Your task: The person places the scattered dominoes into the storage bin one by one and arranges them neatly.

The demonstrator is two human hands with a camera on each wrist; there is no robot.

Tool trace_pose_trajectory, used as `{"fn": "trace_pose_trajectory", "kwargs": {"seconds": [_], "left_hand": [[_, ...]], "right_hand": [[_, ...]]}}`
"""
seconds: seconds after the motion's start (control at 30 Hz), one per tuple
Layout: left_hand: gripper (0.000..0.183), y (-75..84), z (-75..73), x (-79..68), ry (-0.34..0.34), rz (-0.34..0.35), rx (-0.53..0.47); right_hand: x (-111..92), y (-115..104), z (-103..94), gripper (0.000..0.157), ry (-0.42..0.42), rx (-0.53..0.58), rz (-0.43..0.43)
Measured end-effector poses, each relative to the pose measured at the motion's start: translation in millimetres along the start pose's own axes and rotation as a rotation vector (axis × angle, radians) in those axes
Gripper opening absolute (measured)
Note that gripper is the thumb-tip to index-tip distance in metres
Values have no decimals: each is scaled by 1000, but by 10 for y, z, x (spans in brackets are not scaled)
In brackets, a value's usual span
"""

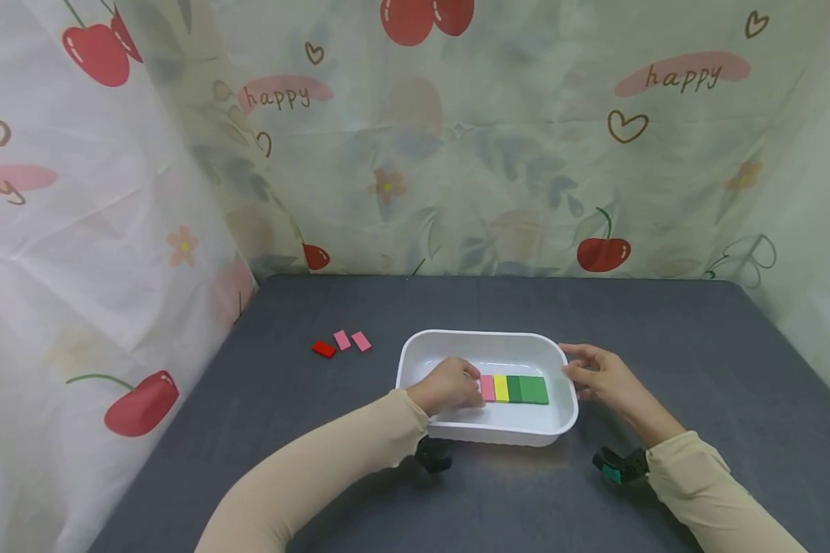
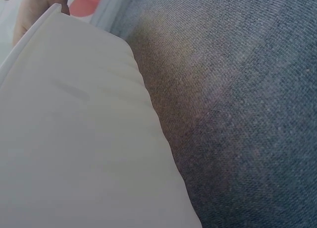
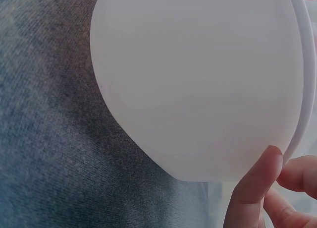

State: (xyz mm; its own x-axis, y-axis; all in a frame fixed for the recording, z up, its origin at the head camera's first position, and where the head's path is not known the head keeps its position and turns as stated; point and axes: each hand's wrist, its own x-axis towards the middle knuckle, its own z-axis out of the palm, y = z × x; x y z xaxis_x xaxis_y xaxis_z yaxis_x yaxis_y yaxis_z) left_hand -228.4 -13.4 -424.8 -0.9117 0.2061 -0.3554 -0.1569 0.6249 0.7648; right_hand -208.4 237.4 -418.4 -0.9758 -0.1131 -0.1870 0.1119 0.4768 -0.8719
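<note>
Over the patterned curtain (image 1: 456, 169), "happy" reads in brown script on pink ovals, twice along the back, with a third, partly cut off, at the left edge. Dark grey tabletop (image 1: 526, 307) stretches between the white plastic tray (image 1: 484, 434) and the table's far edge, and also beyond the tray to either side. The tray's long axis runs left to right. Inside it, a row of tiles follows the same axis: a pink tile (image 1: 487, 389), a yellow tile (image 1: 501, 389), then green tiles (image 1: 534, 390) towards the right end. White floor shows behind and in front of the row.

Bent fingers of the left hand (image 1: 451, 384) reach down at the row's pink end; whether they grip anything I cannot tell. Thumb and fingers of the right hand (image 1: 602, 376) pinch the tray's rim at its right end. Well left of the tray, a red tile (image 1: 324, 349) lies near two slanted pink tiles (image 1: 361, 342), their far ends pointing leftward.
</note>
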Motion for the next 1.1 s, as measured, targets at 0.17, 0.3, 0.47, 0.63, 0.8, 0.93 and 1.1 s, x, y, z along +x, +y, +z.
{"fn": "trace_pose_trajectory", "kwargs": {"seconds": [0.17,0.3,0.47,0.63,0.8,0.93,1.1], "left_hand": [[44,3,11,13,3,-3,10],[44,10,16,17,4,-4,12],[44,20,17,16,0,3,7],[44,20,7,13,0,0,9],[44,38,-66,-5,-11,24,-41],[43,87,-198,-28,-25,65,-90],[42,196,-468,-123,-75,103,-195]], "right_hand": [[-5,-3,-6,54,-1,4,8],[-8,-3,-7,54,1,4,8],[-10,-4,-8,54,1,4,4],[-11,-6,-10,53,0,9,-7],[-5,-9,-6,53,0,12,-4],[1,-5,1,54,4,5,-3],[-1,-5,4,54,11,1,3]]}}
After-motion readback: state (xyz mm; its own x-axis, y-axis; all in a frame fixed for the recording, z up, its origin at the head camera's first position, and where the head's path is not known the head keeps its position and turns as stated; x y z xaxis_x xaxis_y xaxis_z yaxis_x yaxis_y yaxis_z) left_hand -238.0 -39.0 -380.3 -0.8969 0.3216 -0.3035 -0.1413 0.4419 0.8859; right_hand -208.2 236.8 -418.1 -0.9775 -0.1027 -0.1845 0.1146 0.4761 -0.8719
